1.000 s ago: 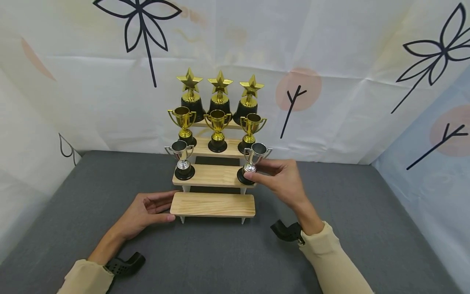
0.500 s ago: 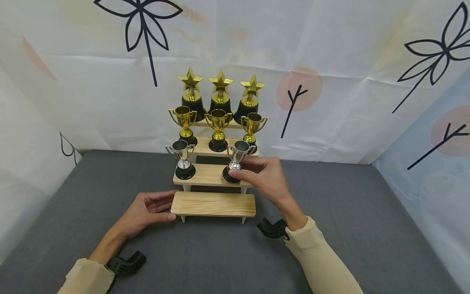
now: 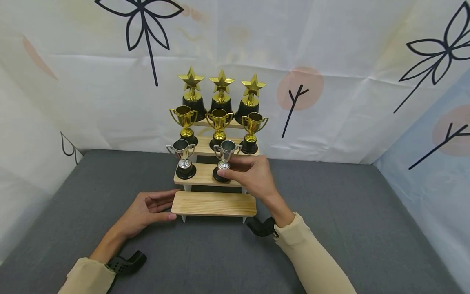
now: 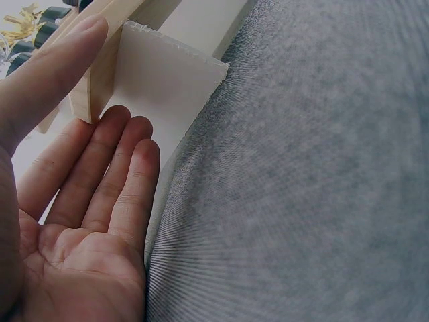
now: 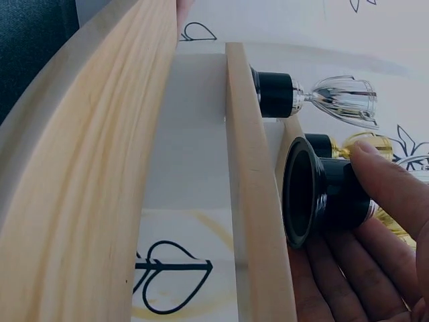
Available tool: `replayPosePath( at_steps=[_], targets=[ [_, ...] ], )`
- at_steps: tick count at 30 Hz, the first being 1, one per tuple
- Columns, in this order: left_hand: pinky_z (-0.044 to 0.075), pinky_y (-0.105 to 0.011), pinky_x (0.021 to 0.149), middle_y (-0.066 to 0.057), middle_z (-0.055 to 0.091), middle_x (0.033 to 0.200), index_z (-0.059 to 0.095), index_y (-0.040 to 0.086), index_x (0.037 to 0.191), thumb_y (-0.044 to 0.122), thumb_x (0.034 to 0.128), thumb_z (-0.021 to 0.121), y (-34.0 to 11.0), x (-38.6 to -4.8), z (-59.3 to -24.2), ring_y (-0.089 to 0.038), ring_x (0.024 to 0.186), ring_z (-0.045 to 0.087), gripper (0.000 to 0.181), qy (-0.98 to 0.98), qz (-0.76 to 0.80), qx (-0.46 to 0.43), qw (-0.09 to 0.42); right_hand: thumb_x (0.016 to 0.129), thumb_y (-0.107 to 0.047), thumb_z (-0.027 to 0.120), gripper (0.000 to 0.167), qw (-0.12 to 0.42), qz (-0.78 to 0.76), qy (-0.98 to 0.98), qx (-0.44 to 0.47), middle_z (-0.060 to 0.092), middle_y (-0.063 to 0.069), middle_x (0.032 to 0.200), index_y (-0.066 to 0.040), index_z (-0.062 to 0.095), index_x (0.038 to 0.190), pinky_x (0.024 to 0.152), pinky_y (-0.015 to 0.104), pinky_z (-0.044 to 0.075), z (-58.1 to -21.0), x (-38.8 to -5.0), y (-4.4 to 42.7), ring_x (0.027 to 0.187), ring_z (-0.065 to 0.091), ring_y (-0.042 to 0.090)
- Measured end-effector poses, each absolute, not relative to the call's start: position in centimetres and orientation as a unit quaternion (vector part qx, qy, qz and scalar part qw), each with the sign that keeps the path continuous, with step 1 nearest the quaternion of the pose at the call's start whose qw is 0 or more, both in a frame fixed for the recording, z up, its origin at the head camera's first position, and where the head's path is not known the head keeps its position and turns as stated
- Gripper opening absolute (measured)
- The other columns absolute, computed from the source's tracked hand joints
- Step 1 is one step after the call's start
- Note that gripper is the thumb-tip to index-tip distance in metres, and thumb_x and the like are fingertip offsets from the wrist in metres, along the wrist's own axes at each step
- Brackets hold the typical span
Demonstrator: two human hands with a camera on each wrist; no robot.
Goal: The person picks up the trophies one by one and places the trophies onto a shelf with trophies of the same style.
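My right hand (image 3: 253, 175) pinches a silver trophy cup (image 3: 226, 150) by its black base, thumb in front, over the middle of the third wooden step from the top. In the right wrist view the hollow underside of its black base (image 5: 303, 191) shows, tilted toward the camera near the step's edge. Another silver trophy cup (image 3: 183, 151) stands on that step's left end. My left hand (image 3: 150, 210) rests at the left end of the lowest step (image 3: 213, 204); in the left wrist view its fingers (image 4: 134, 181) are nearly straight beside the white side support (image 4: 164, 74).
Three gold trophy cups (image 3: 219, 120) line the step behind, and three star trophies (image 3: 222, 83) stand on the top step. Grey cloth (image 3: 349, 228) covers the table. A patterned white sheet (image 3: 341, 102) hangs close behind the stand.
My right hand has moved the silver trophy cup leftward along the third step, from its right end to about the middle. The left hand has stayed at the stand's left end.
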State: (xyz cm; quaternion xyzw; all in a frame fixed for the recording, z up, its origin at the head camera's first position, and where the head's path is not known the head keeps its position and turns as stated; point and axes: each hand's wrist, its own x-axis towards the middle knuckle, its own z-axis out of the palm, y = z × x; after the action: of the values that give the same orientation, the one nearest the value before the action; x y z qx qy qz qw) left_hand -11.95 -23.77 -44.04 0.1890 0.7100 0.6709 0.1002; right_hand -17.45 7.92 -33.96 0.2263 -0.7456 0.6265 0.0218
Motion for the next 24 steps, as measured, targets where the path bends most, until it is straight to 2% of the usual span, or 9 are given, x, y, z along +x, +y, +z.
replayPosePath(
  at_steps=[11,24],
  targets=[
    [0.055,-0.028,0.099,-0.041,0.044,0.143,0.044,-0.02,0.141,-0.01,0.0848,0.076,-23.79,-11.9,-44.12,-0.013,0.121,0.062,0.065,0.708,0.674,0.19,0.098,0.08,-0.006,0.087,0.033,0.009,0.617,-0.756,0.218,0.075,0.01,0.11,0.0,0.078,0.111,0.081,0.033,0.064,-34.39,-17.83,7.43,0.094,0.074,0.021],
    [0.055,-0.028,0.099,-0.042,0.042,0.143,0.043,-0.021,0.141,-0.01,0.0847,0.076,-23.72,-11.86,-44.0,-0.012,0.121,0.062,0.066,0.709,0.673,0.188,0.099,0.079,-0.007,0.088,0.034,0.016,0.612,-0.761,0.217,0.076,0.011,0.107,0.0,0.078,0.111,0.078,0.032,0.064,-34.39,-17.86,7.19,0.092,0.075,0.021]
  ],
)
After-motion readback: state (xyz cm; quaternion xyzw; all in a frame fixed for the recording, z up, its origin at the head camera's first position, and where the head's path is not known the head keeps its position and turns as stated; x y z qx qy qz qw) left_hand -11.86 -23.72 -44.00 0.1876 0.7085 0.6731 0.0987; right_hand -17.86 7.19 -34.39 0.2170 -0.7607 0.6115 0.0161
